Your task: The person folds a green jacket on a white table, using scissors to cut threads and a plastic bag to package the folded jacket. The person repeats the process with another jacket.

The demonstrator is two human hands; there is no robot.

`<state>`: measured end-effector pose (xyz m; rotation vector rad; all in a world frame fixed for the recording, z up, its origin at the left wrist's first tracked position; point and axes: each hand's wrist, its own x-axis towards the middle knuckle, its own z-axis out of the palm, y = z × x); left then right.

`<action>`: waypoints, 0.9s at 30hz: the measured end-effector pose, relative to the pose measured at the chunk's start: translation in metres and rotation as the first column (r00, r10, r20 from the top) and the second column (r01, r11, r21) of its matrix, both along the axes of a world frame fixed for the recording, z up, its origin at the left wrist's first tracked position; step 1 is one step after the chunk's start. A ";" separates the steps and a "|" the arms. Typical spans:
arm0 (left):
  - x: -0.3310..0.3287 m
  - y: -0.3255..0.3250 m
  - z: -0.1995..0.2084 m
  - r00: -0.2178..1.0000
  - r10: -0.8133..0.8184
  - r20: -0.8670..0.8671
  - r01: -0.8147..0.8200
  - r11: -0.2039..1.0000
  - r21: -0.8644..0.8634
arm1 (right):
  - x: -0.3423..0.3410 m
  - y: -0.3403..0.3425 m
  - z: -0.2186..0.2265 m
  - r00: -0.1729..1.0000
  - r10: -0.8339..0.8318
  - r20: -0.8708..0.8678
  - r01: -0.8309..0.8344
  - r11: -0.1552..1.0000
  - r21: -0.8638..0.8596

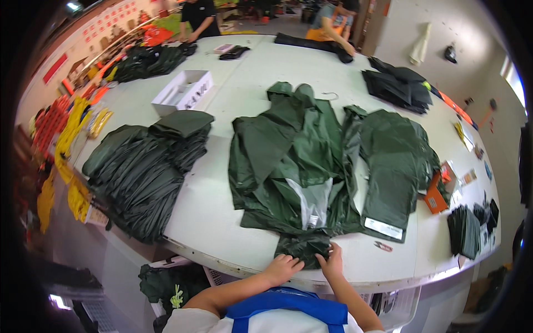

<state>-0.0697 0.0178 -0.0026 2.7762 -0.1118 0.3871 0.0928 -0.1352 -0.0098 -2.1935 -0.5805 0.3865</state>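
A dark green rain jacket (319, 150) is spread in the middle of the white table, with a pale inner strip (311, 202) showing. At its near edge lies a small dark green fabric piece (302, 246); whether it is joined to the jacket I cannot tell. My left hand (284, 268) holds the near left edge of this piece, fingers curled on it. My right hand (332, 263) pinches its right side between thumb and fingers. Beside the jacket, on the right, lies a folded dark green garment (388, 172) with a white label strip (383, 228).
A large pile of green garments (147, 172) lies left, near a white box (183, 91). Thread snips (383, 246), an orange box (437, 195) and a dark folded stack (464, 232) lie right. Two people (200, 19) (333, 25) stand at the far edge.
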 end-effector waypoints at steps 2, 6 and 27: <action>0.002 0.002 -0.014 0.999 0.011 0.037 -0.008 0.995 -0.096 | -0.005 -0.027 -0.012 0.808 0.300 0.507 -0.318 0.947 -0.053; 0.010 0.011 -0.033 0.988 0.054 -0.147 -0.100 0.941 -0.322 | -0.012 -0.031 0.009 0.615 0.615 0.494 -0.533 0.785 -0.315; 0.069 0.049 0.000 0.903 0.134 -0.407 -0.278 0.906 -0.318 | 0.034 0.035 0.021 0.564 0.707 0.427 -0.653 0.698 -0.294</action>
